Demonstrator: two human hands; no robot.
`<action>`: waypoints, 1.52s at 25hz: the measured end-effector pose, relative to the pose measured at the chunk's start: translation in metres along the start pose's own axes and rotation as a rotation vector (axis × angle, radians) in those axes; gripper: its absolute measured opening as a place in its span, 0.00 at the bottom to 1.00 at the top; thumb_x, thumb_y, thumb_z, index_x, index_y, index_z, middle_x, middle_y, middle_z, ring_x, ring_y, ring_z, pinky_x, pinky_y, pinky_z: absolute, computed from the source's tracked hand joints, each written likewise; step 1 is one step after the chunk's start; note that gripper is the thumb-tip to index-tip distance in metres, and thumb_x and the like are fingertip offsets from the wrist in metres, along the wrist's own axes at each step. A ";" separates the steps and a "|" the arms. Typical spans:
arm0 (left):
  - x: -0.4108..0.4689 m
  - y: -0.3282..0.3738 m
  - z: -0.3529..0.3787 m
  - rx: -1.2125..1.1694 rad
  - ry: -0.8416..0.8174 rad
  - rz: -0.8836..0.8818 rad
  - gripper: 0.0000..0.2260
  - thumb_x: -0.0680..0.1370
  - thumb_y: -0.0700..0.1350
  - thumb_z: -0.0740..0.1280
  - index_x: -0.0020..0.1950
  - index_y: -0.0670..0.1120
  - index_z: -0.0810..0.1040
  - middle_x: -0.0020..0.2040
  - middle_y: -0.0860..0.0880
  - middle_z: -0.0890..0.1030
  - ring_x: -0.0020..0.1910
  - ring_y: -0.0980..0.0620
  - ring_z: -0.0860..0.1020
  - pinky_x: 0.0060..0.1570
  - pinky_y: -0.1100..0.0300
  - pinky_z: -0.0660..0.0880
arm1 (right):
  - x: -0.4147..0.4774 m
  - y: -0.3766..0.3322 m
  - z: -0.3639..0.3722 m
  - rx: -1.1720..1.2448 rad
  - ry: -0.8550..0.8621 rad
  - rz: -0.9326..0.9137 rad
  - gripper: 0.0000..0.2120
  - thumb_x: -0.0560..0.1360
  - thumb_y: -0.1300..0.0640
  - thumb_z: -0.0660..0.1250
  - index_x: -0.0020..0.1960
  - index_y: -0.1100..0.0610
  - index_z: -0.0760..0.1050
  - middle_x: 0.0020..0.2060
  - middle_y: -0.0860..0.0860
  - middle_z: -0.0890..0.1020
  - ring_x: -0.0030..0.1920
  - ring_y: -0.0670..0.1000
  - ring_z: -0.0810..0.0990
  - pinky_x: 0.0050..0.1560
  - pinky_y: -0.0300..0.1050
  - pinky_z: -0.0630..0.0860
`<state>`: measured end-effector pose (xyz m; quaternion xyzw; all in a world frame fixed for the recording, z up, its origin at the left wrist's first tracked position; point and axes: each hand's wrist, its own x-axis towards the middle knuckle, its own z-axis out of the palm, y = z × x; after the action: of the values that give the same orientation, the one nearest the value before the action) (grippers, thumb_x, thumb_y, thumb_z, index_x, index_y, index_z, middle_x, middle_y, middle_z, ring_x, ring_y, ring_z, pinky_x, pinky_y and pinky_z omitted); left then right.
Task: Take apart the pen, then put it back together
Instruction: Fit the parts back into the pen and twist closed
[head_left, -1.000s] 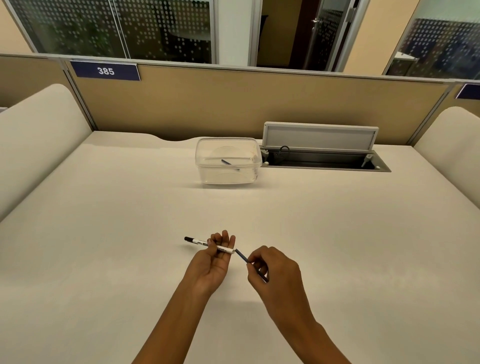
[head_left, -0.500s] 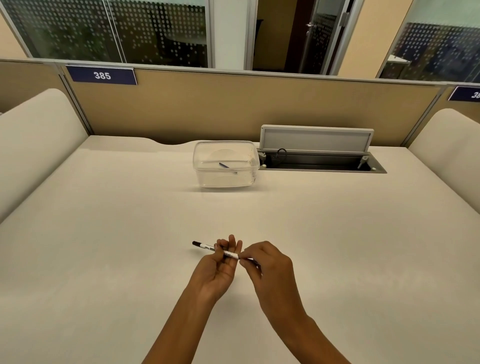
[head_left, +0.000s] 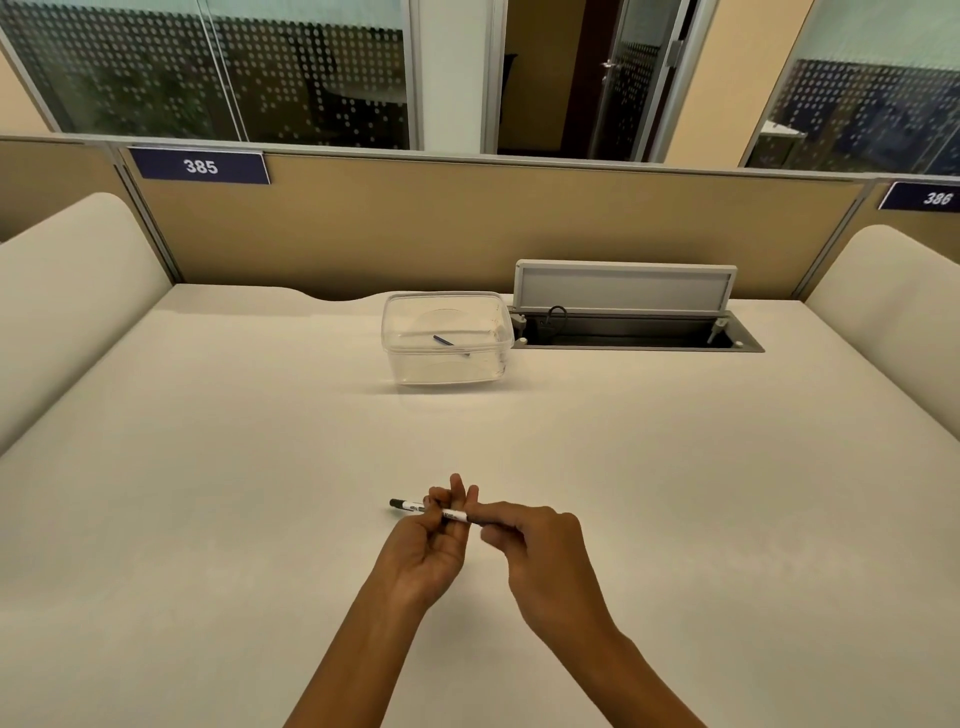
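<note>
A white pen barrel with a black end pointing left lies across the fingers of my left hand, which grips it palm up above the desk. My right hand pinches the barrel's right end, its fingertips touching the barrel. The dark refill that entered that end is hidden inside the barrel or under my right fingers.
A clear plastic box stands at the back middle with a small dark pen part inside. Right of it is an open cable hatch with its lid raised. Padded side walls flank the desk.
The dark refill that stuck out between my hands has slid into the barrel. My right hand moved left until it met the barrel's end.
</note>
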<state>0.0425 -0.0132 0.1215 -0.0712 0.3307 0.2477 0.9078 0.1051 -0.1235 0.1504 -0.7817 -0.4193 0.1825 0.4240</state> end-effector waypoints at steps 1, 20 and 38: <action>0.000 -0.001 0.000 0.016 -0.010 -0.016 0.09 0.82 0.35 0.52 0.47 0.40 0.70 0.45 0.46 0.75 0.52 0.45 0.78 0.48 0.47 0.73 | 0.000 -0.001 0.001 0.015 0.036 0.002 0.14 0.73 0.65 0.69 0.55 0.51 0.80 0.49 0.46 0.85 0.48 0.40 0.80 0.47 0.21 0.70; -0.012 0.007 0.009 -0.161 0.031 0.102 0.11 0.81 0.32 0.50 0.43 0.40 0.69 0.38 0.45 0.72 0.44 0.45 0.78 0.62 0.43 0.69 | 0.019 0.086 0.039 -0.423 0.165 0.157 0.04 0.75 0.58 0.66 0.49 0.57 0.75 0.46 0.52 0.79 0.43 0.50 0.75 0.40 0.38 0.68; -0.006 0.006 0.004 -0.061 0.039 0.151 0.11 0.82 0.33 0.50 0.45 0.40 0.69 0.37 0.45 0.72 0.43 0.46 0.78 0.63 0.44 0.68 | 0.002 0.041 0.021 -0.212 0.227 -0.323 0.04 0.75 0.57 0.66 0.49 0.54 0.76 0.43 0.47 0.78 0.41 0.42 0.76 0.42 0.29 0.74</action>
<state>0.0378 -0.0095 0.1287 -0.0784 0.3450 0.3242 0.8773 0.1129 -0.1233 0.1052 -0.7602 -0.5055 -0.0223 0.4076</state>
